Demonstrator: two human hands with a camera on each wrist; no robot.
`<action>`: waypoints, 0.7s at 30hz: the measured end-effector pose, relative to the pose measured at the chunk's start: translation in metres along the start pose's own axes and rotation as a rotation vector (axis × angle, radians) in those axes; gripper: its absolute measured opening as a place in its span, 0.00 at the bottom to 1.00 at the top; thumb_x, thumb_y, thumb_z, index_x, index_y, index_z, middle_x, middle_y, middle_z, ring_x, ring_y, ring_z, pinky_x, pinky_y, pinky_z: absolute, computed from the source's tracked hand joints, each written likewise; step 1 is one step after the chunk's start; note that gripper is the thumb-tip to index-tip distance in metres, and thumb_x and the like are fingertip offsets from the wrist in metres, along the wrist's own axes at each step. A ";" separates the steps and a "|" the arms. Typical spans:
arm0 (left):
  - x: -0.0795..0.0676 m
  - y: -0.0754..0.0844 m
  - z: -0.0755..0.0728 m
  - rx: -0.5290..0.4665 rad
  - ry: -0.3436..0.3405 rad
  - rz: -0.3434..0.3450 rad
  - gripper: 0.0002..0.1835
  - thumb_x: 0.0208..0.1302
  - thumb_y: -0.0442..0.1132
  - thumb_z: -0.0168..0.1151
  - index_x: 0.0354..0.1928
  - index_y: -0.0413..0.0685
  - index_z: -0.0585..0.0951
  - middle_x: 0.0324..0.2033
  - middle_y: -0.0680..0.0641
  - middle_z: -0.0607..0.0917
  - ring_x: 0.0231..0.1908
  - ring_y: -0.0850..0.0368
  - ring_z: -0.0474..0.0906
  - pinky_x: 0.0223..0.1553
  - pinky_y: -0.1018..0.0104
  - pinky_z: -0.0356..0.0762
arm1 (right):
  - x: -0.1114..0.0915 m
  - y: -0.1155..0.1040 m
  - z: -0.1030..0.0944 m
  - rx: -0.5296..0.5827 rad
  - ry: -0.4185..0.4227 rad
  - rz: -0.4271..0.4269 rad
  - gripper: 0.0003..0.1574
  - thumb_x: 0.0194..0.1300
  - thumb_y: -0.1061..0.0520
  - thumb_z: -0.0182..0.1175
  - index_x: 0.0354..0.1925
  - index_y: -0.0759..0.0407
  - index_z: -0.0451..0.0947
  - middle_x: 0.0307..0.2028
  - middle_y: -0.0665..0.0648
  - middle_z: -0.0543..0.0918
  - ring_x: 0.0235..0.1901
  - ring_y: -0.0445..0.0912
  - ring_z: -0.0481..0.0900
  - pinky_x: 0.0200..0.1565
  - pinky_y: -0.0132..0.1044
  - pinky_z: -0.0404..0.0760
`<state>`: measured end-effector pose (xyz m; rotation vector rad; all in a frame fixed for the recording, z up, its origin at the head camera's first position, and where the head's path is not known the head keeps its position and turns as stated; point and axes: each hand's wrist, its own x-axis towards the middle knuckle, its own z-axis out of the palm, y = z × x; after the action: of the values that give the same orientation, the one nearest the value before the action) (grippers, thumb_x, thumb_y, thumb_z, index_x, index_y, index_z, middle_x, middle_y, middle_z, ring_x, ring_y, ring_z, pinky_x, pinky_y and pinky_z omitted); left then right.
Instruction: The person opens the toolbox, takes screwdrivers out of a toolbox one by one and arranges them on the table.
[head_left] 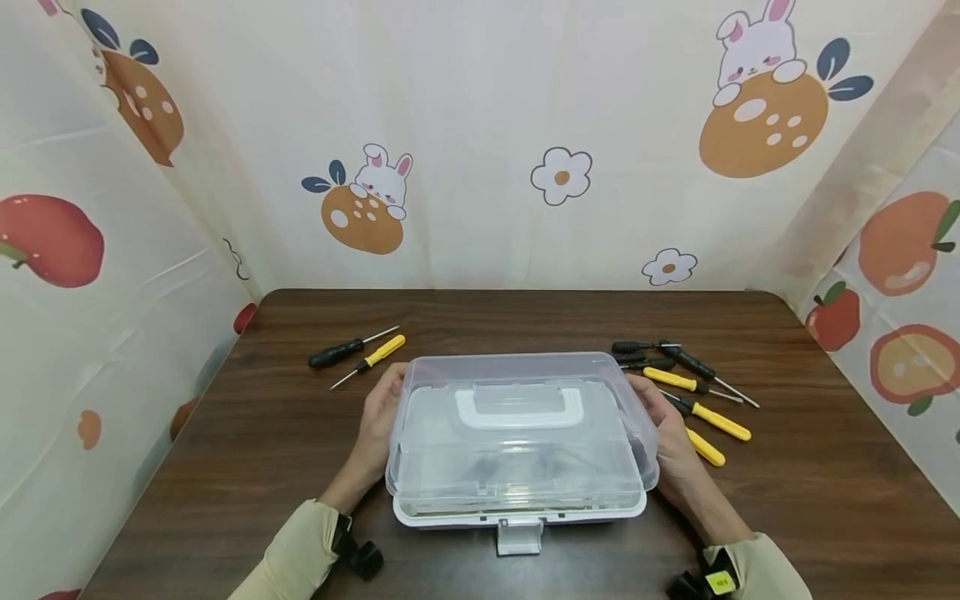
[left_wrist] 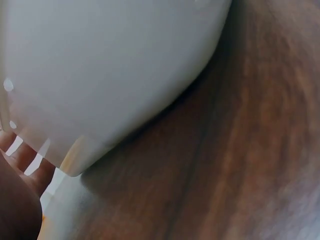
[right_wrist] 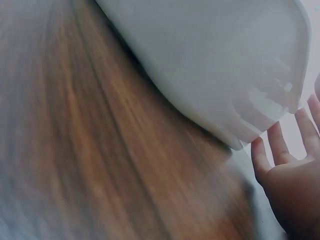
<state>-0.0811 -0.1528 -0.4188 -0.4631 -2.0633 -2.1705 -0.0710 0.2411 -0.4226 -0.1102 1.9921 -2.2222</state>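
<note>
A clear plastic toolbox [head_left: 517, 442] with a white base, a white top handle [head_left: 519, 410] and a front latch [head_left: 519, 537] sits on the table between both hands. Its lid is down, and the latch hangs outward at the front. At the toolbox's left end, my left hand [head_left: 381, 417] touches the side, its fingers reaching toward the back corner. My right hand [head_left: 671, 429] lies against the opposite end; in the right wrist view its fingers [right_wrist: 278, 142] extend fairly straight along the wall. Dim shapes inside the toolbox are too blurred to identify.
On the brown wooden table [head_left: 225, 500], a black screwdriver [head_left: 336, 354] and a yellow-handled screwdriver [head_left: 386, 348] lie at the back left. Several black and yellow screwdrivers [head_left: 720, 421] lie close beside the right hand. A patterned curtain [head_left: 480, 233] hangs behind the table and along both sides.
</note>
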 end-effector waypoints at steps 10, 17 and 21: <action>0.001 0.000 0.000 0.004 -0.009 -0.020 0.20 0.86 0.48 0.35 0.58 0.51 0.76 0.47 0.54 0.84 0.42 0.61 0.83 0.38 0.65 0.84 | 0.000 0.002 -0.005 -0.006 -0.031 -0.023 0.30 0.74 0.68 0.58 0.69 0.48 0.69 0.60 0.42 0.80 0.54 0.36 0.80 0.52 0.31 0.83; 0.001 -0.001 0.002 -0.013 -0.009 -0.018 0.20 0.86 0.49 0.36 0.56 0.49 0.77 0.43 0.55 0.84 0.38 0.63 0.82 0.35 0.67 0.81 | 0.000 0.003 -0.010 -0.018 -0.077 -0.047 0.30 0.74 0.69 0.57 0.68 0.50 0.69 0.64 0.42 0.78 0.59 0.35 0.78 0.55 0.31 0.82; 0.001 -0.002 0.001 0.006 -0.013 -0.035 0.22 0.86 0.49 0.35 0.55 0.43 0.77 0.42 0.55 0.84 0.39 0.63 0.81 0.37 0.67 0.80 | 0.001 0.005 -0.015 -0.064 -0.120 -0.069 0.26 0.77 0.63 0.57 0.69 0.50 0.69 0.68 0.40 0.74 0.66 0.31 0.73 0.60 0.27 0.77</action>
<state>-0.0828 -0.1514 -0.4202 -0.4453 -2.0993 -2.1859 -0.0740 0.2553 -0.4291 -0.3166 2.0247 -2.1369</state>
